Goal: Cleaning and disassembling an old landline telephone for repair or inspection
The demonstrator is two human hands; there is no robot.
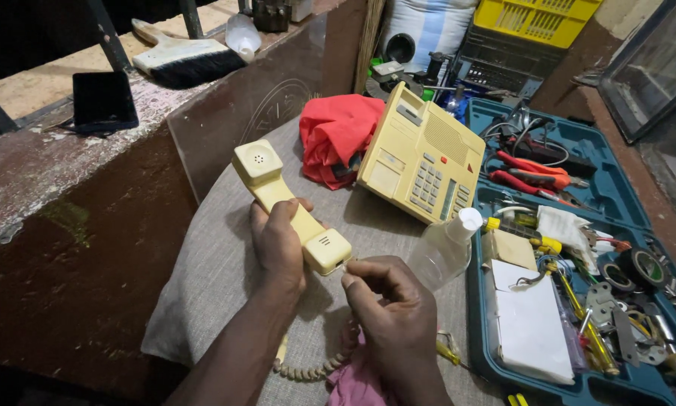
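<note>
1. Right hand pinches the coiled cord at the cream handset; left hand grips the handset's middle, above the worktop.
2. Grey cloth covers the worktop; telephone base leans on red fabric.
3. Teal toolcase lies open at right; reddish wall ledge at left.

A cream desk telephone base sits tilted against a crumpled red cloth on the grey fabric surface. Just right of it, a clear plastic bottle with a white cap lies beside an open teal toolbox, packed with red-handled pliers, screwdrivers, black tape rolls and a white box. Up on the ledge, a hand brush and a dark tablet. A yellow crate stands at the back.
</note>
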